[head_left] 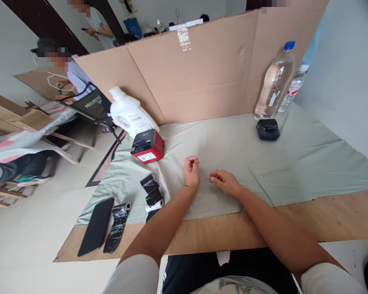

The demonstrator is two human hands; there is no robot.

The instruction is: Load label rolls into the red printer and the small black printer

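My left hand [192,172] is over the middle of the cloth-covered table, its fingers curled in, with nothing visible in them. To its right, a small gap away, my right hand [227,182] has loosely bent fingers that are apart and hold nothing I can see. A red and black boxy device [148,146] with a white label stands left of my left hand. Nearer my left forearm lie crumpled strips of shiny black film [152,191], partly hidden by the arm. Another roll of black film [118,224] is partly unrolled beside a flat black phone-like device [96,226].
A white jug [133,114] leans behind the red device. At the right rear are a large clear bottle [276,83], a smaller bottle [292,92] and a small black device [268,130]. A cardboard wall [202,77] closes the back. Two people are beyond it, left.
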